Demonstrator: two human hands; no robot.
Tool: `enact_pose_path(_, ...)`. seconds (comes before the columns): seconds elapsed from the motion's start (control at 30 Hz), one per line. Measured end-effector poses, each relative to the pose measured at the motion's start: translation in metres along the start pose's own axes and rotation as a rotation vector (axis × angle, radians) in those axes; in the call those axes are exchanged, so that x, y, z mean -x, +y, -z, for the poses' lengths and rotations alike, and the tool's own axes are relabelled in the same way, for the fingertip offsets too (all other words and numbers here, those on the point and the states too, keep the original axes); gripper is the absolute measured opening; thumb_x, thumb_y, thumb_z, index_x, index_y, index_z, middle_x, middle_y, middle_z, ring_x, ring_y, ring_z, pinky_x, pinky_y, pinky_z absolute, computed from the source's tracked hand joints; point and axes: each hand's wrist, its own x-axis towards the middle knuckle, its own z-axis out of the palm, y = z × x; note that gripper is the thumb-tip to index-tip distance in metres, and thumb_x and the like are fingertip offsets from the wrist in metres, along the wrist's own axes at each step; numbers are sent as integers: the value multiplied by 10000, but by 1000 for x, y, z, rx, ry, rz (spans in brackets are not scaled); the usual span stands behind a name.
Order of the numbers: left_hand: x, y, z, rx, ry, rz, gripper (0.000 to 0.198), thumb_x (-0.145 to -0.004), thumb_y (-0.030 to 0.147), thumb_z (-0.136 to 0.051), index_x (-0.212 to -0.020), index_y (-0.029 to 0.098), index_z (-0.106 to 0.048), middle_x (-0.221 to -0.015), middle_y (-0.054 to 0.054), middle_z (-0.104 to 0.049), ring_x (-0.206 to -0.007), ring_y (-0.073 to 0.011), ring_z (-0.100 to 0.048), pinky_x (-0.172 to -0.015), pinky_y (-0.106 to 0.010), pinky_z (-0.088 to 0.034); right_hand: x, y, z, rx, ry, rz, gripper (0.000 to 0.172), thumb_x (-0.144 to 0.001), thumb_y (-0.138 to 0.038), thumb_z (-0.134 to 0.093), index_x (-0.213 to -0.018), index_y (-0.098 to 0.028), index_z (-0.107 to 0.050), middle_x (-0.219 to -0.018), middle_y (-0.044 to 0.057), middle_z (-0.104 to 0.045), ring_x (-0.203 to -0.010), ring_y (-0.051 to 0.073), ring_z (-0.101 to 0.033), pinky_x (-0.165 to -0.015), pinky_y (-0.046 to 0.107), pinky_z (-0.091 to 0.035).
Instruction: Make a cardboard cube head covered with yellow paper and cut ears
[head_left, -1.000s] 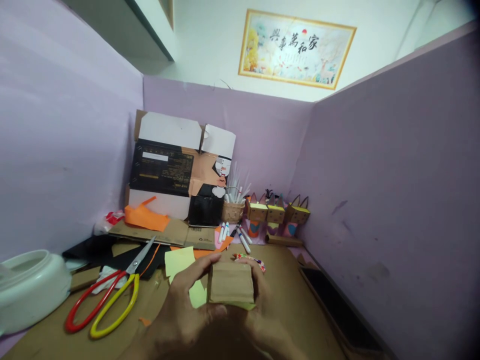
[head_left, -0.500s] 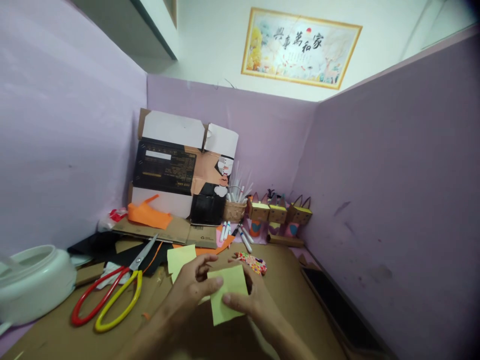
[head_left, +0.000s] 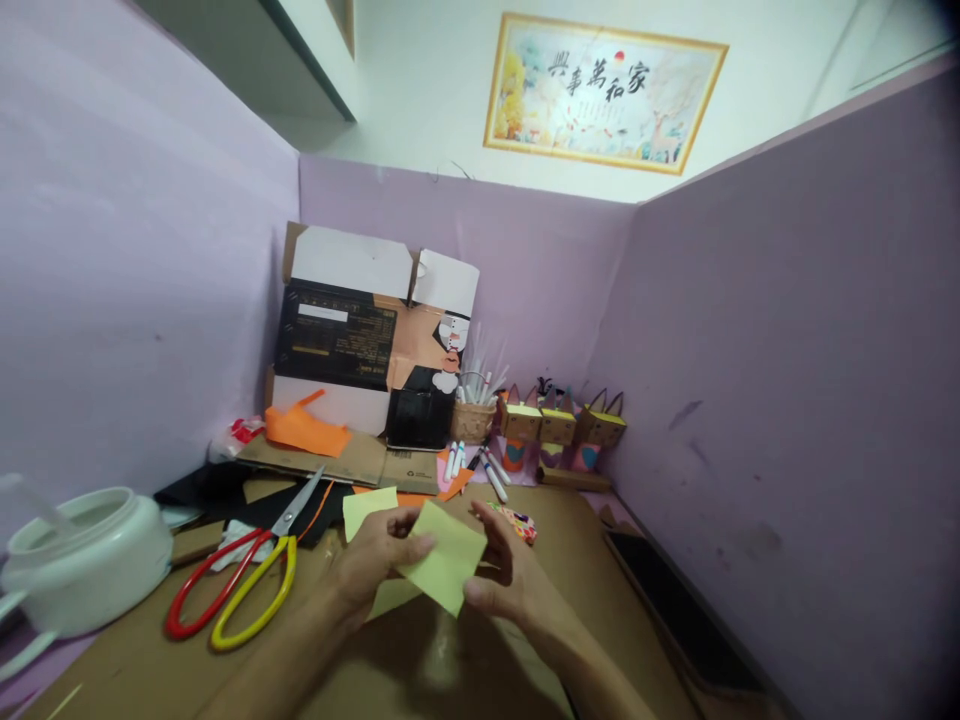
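Observation:
A square of pale yellow paper (head_left: pixel 451 560) is tilted between both hands above the cardboard on the table. My left hand (head_left: pixel 379 560) pinches its left edge, the thumb lying on top and the fingers partly hidden beneath. At the right edge, my right hand (head_left: pixel 514 575) has its thumb and fingers spread; the thumb tip meets or nearly meets the paper. Below my left hand, another pale yellow piece (head_left: pixel 394 598) shows in part. A further yellow sheet (head_left: pixel 367 508) lies just behind that hand. Beyond my right hand is a small colourful patterned item (head_left: pixel 521 522).
Scissors (head_left: pixel 281 545) with red and yellow handles lie left, beside a white pot (head_left: pixel 90 570). An unfolded box (head_left: pixel 337 330) leans at the back, near a marker basket (head_left: pixel 474 422) and small cardboard animal figures (head_left: pixel 559 425). A dark flat object (head_left: pixel 682 610) lies right.
The yellow square has turned and tipped up between my hands. My right thumb has slid off its face to the edge, and my right fingers have spread. The view has shifted slightly.

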Motion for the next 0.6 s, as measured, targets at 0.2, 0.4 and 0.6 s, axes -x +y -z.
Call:
enact_pose_path(0.2, 2, -4, -13, 218, 156, 43, 509, -601, 283, -745, -1048, 85, -601, -948, -143, -680, -815, -241, -638, -650, -309, -507, 3, 6, -14, -43, 70, 163, 840, -740, -438, -649, -1406, -304, -154, -1334, 104, -436, -1116, 244, -515, -890, 382, -436)
enact_pose_path(0.4, 5, -5, -22, 236, 158, 72, 559, -589, 301, -761, -1083, 104, -589, -954, -139, -686, -818, -268, -651, -622, -318, -522, 4, 5, -14, -4, 134, 166, 547, -853, -384, -523, -1357, -349, -313, -1294, 39, -515, -1130, 211, -515, -929, 362, -417)
enact_pose_path(0.6, 5, -2, -25, 215, 123, 41, 557, -561, 271, -780, -1064, 105, -607, -962, -131, -688, -871, -271, -644, -679, -305, -526, 4, 3, -11, 80, 192, 159, 520, -853, -403, -511, -1342, -352, -345, -1299, 33, -509, -1123, 212, -512, -927, 362, -411)
